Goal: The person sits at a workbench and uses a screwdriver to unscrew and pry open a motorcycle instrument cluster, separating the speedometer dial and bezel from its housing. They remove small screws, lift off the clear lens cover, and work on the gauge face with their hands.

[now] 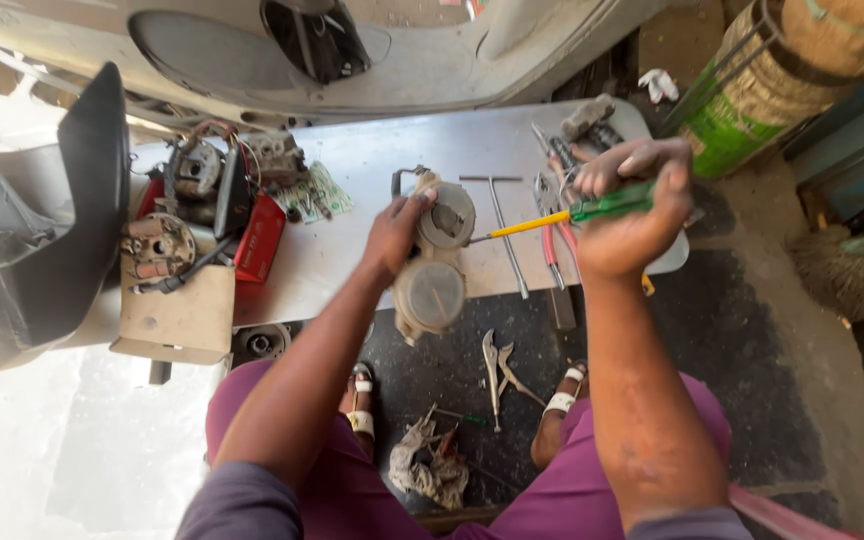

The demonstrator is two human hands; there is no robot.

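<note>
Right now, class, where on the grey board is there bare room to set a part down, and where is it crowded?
Bare: the grey board between the green packet and T-handle wrench. Crowded: the left end around the red box, and the far right where pliers lie by the right hand.

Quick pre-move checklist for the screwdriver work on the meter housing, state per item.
1. Right hand gripped around green-handled screwdriver with yellow shaft: ok.
2. Left hand steadying dusty grey round meter housing: ok.
3. Screwdriver tip seated in a screw: cannot tell, tip hidden at the housing.
4. Housing fully supported on grey metal sheet: not ok, lower end overhangs the edge.
5. Steel T-handle wrench clear of the hands: ok.
</note>
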